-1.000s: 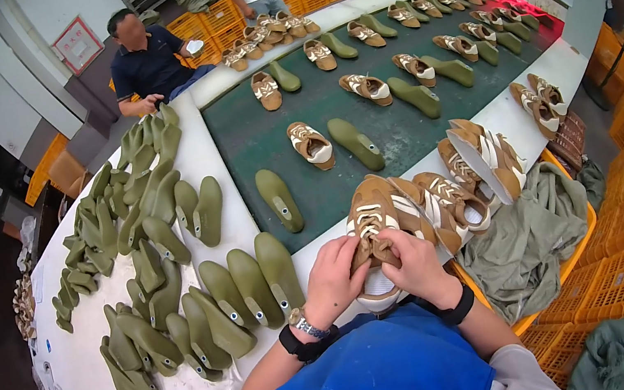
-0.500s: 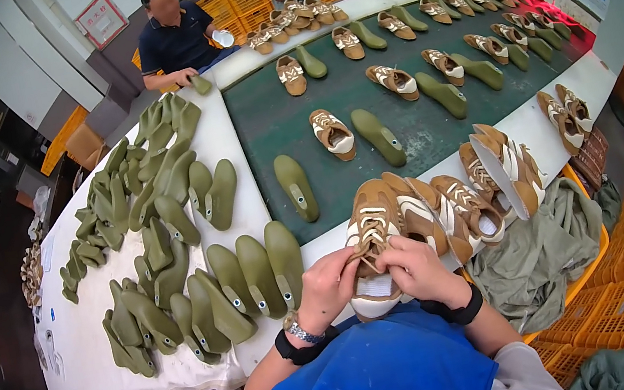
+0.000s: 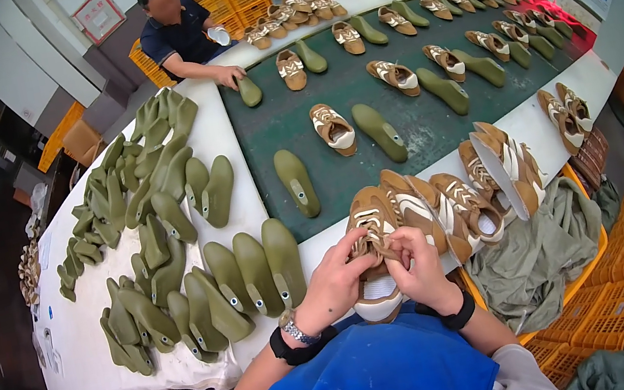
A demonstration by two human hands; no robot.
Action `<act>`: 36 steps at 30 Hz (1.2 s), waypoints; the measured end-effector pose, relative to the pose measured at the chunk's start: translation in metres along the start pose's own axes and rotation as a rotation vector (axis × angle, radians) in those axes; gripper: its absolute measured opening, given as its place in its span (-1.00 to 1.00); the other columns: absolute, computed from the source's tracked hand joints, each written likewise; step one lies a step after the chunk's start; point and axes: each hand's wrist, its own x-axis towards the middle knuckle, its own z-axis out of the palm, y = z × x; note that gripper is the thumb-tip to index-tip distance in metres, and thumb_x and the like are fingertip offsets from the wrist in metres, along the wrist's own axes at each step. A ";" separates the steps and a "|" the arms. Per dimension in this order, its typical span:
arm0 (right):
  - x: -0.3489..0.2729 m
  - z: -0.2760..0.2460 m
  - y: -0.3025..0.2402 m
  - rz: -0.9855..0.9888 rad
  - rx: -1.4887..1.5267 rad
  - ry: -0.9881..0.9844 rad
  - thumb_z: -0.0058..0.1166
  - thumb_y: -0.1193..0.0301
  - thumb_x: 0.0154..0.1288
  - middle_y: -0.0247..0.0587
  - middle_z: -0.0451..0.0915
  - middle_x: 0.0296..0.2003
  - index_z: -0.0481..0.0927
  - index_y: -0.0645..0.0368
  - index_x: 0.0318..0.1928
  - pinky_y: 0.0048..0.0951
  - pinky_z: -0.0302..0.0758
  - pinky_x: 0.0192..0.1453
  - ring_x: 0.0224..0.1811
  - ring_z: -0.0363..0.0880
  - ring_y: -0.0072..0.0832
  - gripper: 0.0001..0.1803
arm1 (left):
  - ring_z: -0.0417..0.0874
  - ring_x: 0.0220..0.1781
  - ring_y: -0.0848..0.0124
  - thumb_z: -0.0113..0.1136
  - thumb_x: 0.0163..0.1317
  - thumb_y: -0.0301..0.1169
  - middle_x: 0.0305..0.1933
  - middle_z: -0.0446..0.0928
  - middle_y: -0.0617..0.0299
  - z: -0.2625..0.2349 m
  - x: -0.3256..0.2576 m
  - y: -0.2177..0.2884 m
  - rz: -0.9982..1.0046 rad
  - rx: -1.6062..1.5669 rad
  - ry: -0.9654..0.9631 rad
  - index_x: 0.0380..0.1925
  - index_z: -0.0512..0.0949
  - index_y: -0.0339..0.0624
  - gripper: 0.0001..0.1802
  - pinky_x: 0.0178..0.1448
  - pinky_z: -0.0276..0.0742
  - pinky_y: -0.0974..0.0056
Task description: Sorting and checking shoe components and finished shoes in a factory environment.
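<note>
Just in front of my blue apron (image 3: 377, 375) is a brown suede sneaker (image 3: 369, 206) with white stripes and laces, heel toward me. My left hand (image 3: 335, 281) pinches the left side of its opening near the laces. Opposite it, my right hand (image 3: 422, 271) pinches the other side with thumb and fingers closed. Striped pale lining shows in the heel between my wrists; the exact bit of lace or tongue under the fingertips is hidden. Several more brown sneakers (image 3: 467, 205) lean together right beside it on the white table edge.
Green shoe lasts (image 3: 255, 272) stand and lie piled on the white table (image 3: 137, 385) at left. On the green conveyor belt (image 3: 276, 130) sit sneakers and lasts in rows. A co-worker (image 3: 179, 34) reaches in from the far left. An orange crate (image 3: 567, 292) with grey-green cloth is at right.
The co-worker's hand has moved a green last from the white table's edge onto the belt. My hands have shifted slightly on the sneaker, my left fingers reaching farther over its opening.
</note>
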 end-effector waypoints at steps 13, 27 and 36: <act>0.020 0.007 0.003 -0.102 -0.196 -0.068 0.25 0.40 0.04 -0.20 0.51 -0.29 0.51 0.10 -0.04 -0.46 0.48 -0.40 -0.45 0.53 -0.38 -0.58 | 0.62 -0.24 0.10 0.04 0.03 -0.69 0.08 0.41 0.01 0.003 -0.011 -0.029 -0.094 0.087 0.239 -0.12 0.48 -0.15 -0.63 -0.21 0.59 0.17; -0.013 0.042 0.109 -0.026 -0.585 -0.883 0.12 0.03 0.10 -0.02 0.60 -0.34 0.62 0.16 -0.27 -0.15 0.53 -0.20 -0.26 0.60 -0.09 -0.57 | 0.44 0.05 -0.02 0.29 -0.09 -0.43 -0.02 0.46 -0.03 0.002 -0.087 -0.120 -0.312 0.409 0.213 -0.10 0.47 -0.23 -0.53 0.18 0.37 0.02; -0.012 0.050 0.113 0.025 -0.660 -0.933 0.12 -0.05 0.09 -0.05 0.62 -0.37 0.62 0.14 -0.30 -0.14 0.53 -0.20 -0.28 0.60 -0.09 -0.52 | 0.32 0.19 -0.07 0.26 -0.06 -0.14 0.02 0.47 -0.01 0.025 -0.146 -0.152 -0.605 0.567 0.336 -0.21 0.56 -0.23 -0.54 0.21 0.27 -0.07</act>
